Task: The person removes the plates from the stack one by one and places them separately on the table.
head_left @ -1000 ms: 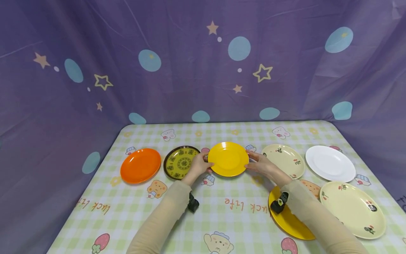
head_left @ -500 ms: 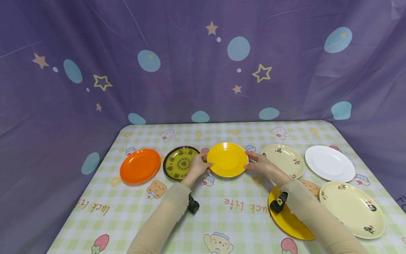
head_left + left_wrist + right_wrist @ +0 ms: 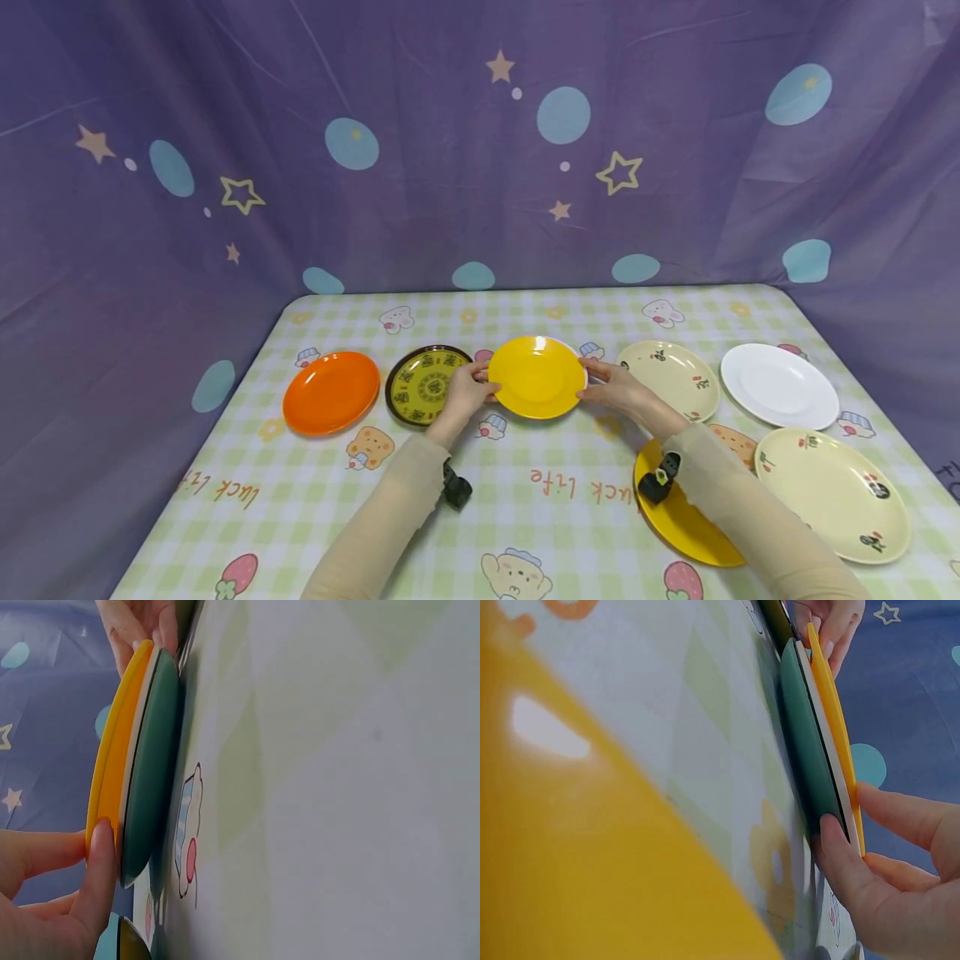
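A small yellow plate [image 3: 537,379] is at mid-table between my two hands. Right beneath it lies a second plate with a pale rim and a green underside [image 3: 153,772], mostly hidden from the head view. My left hand [image 3: 467,392] pinches the yellow plate's left edge. On the opposite side my right hand [image 3: 617,390] grips the rims, its thumb [image 3: 834,832] against the green underside and a finger [image 3: 877,799] on the yellow rim. How far the pair stands off the cloth is hard to tell.
Left of the hands lie an orange plate [image 3: 332,393] and a dark-rimmed olive patterned plate [image 3: 429,385]. To the right are a cream flowered plate [image 3: 670,375], a white plate [image 3: 780,386] and a larger cream plate [image 3: 832,500]. Under my right forearm is a larger yellow plate [image 3: 682,525].
The yellow plate has shifted slightly left, and a sliver of the pale rim under it now shows at its right. Both hands keep their hold, nearly in the same place.
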`<state>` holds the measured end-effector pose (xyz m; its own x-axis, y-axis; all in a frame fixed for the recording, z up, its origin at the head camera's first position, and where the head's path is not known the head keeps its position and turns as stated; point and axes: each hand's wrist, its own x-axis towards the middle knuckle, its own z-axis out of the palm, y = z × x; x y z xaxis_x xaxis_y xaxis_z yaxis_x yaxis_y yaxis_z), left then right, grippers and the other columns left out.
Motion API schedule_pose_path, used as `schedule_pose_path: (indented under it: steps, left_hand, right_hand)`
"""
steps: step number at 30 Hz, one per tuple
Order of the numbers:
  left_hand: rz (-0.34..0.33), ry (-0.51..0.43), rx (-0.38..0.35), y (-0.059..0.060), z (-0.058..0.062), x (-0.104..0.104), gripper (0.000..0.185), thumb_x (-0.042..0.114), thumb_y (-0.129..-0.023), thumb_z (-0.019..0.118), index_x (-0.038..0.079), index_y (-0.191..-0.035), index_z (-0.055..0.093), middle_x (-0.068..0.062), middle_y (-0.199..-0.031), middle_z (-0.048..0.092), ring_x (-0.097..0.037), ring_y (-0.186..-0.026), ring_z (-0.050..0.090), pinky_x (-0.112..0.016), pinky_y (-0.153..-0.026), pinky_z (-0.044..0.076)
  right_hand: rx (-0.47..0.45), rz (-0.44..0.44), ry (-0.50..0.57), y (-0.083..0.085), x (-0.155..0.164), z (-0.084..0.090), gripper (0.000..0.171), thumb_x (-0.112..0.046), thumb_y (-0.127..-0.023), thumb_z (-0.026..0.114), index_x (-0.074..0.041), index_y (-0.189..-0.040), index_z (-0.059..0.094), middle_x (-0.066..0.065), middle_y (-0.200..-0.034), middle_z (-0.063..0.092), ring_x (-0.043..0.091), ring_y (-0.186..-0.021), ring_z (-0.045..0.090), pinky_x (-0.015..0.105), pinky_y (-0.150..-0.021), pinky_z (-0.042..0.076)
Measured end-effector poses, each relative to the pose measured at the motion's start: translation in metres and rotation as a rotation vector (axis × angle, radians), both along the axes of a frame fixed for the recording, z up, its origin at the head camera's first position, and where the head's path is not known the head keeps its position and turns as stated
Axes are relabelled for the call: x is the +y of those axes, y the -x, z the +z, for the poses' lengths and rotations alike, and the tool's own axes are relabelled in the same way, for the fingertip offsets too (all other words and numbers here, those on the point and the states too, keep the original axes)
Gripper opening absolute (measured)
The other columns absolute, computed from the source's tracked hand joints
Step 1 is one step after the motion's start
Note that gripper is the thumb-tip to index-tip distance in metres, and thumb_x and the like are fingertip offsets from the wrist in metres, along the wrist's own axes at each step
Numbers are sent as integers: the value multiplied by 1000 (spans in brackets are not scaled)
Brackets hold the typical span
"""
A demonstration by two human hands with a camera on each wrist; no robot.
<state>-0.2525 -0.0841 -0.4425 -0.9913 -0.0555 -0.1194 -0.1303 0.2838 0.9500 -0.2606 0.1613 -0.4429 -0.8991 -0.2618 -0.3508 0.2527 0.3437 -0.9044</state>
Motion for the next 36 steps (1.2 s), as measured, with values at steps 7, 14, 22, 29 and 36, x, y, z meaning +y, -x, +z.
schedule_pose_path:
  steps: [7,14,22,29,36]
  left_hand:
    - [16,-130,-82,-1,1,-5,42,-10,-79,56,-7,-120,49,-15,-87,56,-9,-51,56,-30,-58,56]
    - [55,-211,-132,-2,1,-12,42,-9,-81,54,-4,-122,49,-11,-87,54,-9,-52,56,-30,-60,56]
    - [47,-221,-136,-8,5,-22,39,-6,-83,54,-1,-121,51,-14,-93,59,-11,-54,59,-30,-60,56]
    - [60,-237,-141,-14,10,-34,38,-7,-83,54,-1,-120,52,-13,-92,59,-11,-55,59,-26,-56,55]
    - [82,-206,-131,-18,11,-46,39,-6,-82,54,1,-121,53,-15,-96,60,-11,-54,58,-26,-55,55]
  right_hand:
    - [12,3,-13,-1,1,0,67,-5,-81,62,-4,-138,27,20,-144,13,31,-131,18,23,-82,48]
    - [-9,-3,22,0,0,-2,65,-1,-81,59,-4,-138,28,20,-145,11,29,-120,36,15,-61,45]
    - [5,-15,14,0,0,-3,64,-1,-81,60,-3,-137,30,21,-145,12,28,-115,41,16,-67,47]
    - [-20,-38,27,1,-1,-2,64,1,-80,60,-3,-137,30,21,-145,12,21,-101,46,16,-60,43]
    - [-12,-36,41,0,-2,-2,64,3,-80,59,-2,-137,29,22,-143,17,23,-104,46,16,-60,44]
